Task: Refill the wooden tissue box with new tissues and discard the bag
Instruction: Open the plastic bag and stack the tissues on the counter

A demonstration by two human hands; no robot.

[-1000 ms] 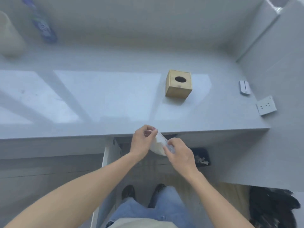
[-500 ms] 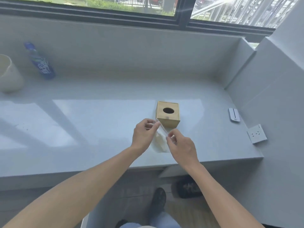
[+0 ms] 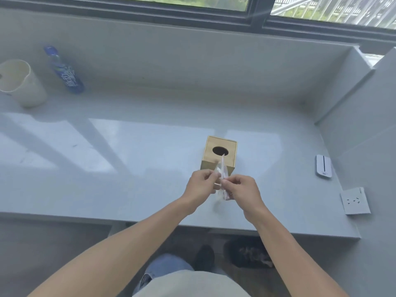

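I see my left hand and right hand pinching the clear tissue bag between them, just before the wooden tissue box. Since half a second ago, the hands have drawn closer together over the bench.

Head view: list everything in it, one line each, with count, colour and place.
wooden tissue box: 1, light wood with a dark oval hole on top, on the counter just beyond the hands
tissue pack: 1, clear and white plastic, pinched between both hands
counter: 1, pale grey, glossy, below the window
bottle: 1, blue label, far left
cup: 1, cream, far left by the bottle
small device: 1, white, right side of the counter
wall socket: 1, white, right wall
left hand: 1, pinching the pack
right hand: 1, pinching the pack
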